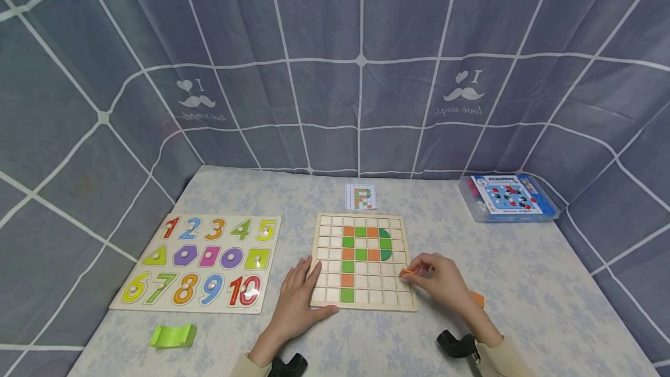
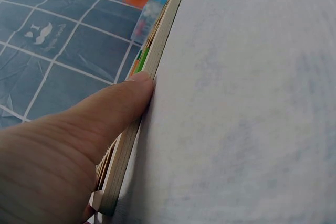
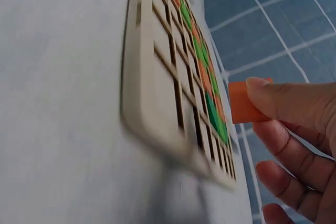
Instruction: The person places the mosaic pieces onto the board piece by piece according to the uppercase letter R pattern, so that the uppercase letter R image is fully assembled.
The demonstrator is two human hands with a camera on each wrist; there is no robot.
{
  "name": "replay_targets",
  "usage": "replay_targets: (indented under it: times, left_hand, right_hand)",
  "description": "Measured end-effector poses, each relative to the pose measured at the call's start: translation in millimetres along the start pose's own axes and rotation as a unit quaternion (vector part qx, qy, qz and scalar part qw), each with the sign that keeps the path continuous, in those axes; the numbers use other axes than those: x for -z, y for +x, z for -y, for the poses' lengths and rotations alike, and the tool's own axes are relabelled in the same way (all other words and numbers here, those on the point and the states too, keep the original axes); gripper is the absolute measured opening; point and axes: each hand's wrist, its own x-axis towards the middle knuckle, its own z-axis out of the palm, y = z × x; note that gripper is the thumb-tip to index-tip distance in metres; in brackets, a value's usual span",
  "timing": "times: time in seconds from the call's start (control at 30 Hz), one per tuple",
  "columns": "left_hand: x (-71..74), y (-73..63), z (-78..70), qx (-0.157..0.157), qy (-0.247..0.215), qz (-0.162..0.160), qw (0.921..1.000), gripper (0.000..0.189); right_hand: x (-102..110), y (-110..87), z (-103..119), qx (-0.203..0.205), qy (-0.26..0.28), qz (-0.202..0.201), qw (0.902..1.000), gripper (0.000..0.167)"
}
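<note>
A wooden grid board [image 1: 382, 281] lies in the middle of the table, with green and orange tiles [image 1: 360, 254] and dark green rounded tiles [image 1: 385, 255] set in a P shape. My left hand [image 1: 299, 302] rests at its lower left corner, straight fingers along the left side and thumb [image 2: 118, 98] against the front edge. Over the board's right edge, my right hand [image 1: 441, 279] pinches an orange square tile [image 3: 244, 103] between thumb and fingers, raised off the board. Behind the board lies a small card [image 1: 360, 196] printed with a coloured P pattern.
Left of the board lies a number and shape puzzle [image 1: 220, 253], with a green curved block [image 1: 173, 336] in front of it. A clear plastic box [image 1: 508, 198] stands at the back right. Another orange piece [image 1: 477, 298] shows partly behind my right wrist.
</note>
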Motion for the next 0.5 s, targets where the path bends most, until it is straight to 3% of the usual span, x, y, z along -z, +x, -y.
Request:
replay_targets:
  times: [0.23,0.5]
  left_hand:
    - [-0.3,0.6,0.0,0.004,-0.002,0.005,1.0000,0.095]
    - [-0.3,0.6,0.3,0.005,0.003,0.002,1.0000,0.095]
  right_hand:
    - [-27,21.9,26,0.044,0.004,0.004,0.9990,0.012]
    - [-50,35.2,39,0.082,-0.012,0.007,0.9965,0.009]
